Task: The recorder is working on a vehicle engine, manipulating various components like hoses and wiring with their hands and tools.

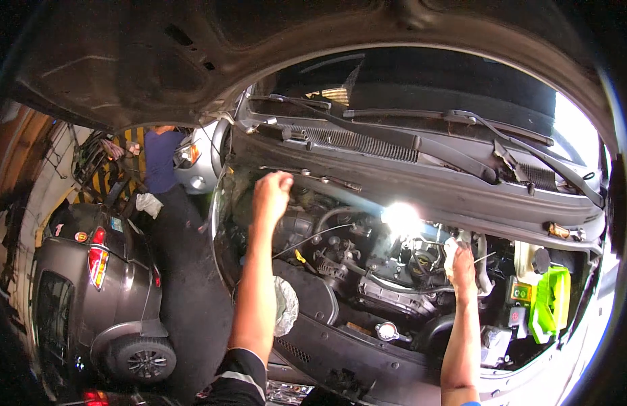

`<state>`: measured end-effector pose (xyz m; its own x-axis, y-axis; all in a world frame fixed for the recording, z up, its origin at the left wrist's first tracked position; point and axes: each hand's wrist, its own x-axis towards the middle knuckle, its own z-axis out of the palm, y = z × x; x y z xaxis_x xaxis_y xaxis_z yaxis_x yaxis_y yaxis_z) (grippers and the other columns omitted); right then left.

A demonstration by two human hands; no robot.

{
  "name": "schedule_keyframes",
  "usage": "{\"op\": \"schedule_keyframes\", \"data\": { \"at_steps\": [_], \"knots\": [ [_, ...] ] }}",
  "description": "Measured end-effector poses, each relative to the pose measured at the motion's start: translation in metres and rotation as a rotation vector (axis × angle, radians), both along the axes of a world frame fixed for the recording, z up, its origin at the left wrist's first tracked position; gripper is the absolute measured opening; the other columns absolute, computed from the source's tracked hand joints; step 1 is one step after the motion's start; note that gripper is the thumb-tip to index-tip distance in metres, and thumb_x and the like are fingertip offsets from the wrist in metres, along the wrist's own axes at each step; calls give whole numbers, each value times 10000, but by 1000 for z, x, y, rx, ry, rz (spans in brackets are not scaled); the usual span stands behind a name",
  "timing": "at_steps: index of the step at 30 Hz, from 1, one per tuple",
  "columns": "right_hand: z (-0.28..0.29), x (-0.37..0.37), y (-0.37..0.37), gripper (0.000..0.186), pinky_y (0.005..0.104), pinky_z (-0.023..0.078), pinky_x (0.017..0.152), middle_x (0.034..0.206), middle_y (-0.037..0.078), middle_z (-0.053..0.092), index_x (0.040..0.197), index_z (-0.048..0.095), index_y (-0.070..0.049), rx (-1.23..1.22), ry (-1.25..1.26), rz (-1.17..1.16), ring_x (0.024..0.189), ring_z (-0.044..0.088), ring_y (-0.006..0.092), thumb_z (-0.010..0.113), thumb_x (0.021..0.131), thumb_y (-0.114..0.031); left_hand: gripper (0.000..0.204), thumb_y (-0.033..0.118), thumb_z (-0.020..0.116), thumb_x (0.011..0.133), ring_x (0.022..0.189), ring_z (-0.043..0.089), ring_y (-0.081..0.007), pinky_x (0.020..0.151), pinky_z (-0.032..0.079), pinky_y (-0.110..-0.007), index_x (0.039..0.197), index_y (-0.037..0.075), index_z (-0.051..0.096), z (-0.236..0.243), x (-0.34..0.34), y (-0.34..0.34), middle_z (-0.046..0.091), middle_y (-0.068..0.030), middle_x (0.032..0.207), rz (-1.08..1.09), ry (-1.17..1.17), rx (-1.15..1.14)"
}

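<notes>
My left hand [273,193] is raised over the left side of an open engine bay, its fingers curled. Whether anything is inside them does not show. Just past its fingertips, long metal hand tools [337,183] lie along the ledge at the back of the bay. On the right side of the engine, my right hand [462,264] is closed around a crumpled white cloth [451,252]. A thin pale rod [486,257] sticks out beside that hand; I cannot tell if the hand grips it. A bright work light [400,216] glares over the engine [395,254] between my hands.
The raised hood [124,61] arches overhead. A lime-green cloth [551,304] lies at the bay's right edge, near the battery area. Wiper arms [455,159] cross the cowl. To the left stand a grey car [104,291] and a person in a blue shirt [161,159].
</notes>
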<state>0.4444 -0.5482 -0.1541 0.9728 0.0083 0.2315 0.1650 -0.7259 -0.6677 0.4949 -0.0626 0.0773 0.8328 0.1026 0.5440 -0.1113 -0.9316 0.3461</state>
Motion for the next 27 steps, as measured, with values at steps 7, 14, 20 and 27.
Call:
{"op": "schedule_keyframes", "data": {
  "at_steps": [7,14,20,27],
  "knots": [
    [-85,20,-22,384,506,518,1028,1149,253,687,1186,655,5,388,-25,-39,1131,616,471,673,803,16,116,76,686,948,1081,668,-375,931,534,-438,1034,12,731,-10,40,37,699,-156,1112,-224,49,166],
    [-31,8,6,284,509,527,949,1088,234,689,1108,671,2,176,4,84,1050,637,438,678,824,-15,99,87,665,969,1066,661,-378,920,536,-456,1023,12,702,8,23,54,679,-151,1110,-68,61,260],
    [-18,-2,-1,285,511,513,903,1123,244,682,1146,684,-13,504,158,-167,1080,630,425,661,865,-55,217,95,711,939,1112,685,-288,988,560,-399,1146,88,778,-2,-3,-76,724,-106,1166,-584,-115,245],
    [-78,13,-41,186,485,503,844,955,185,648,969,628,-15,-200,-341,10,949,605,420,621,783,2,521,-56,560,892,1204,590,-325,1057,531,-427,1355,140,695,13,7,-115,574,-155,1226,-638,221,481]
  ]
}}
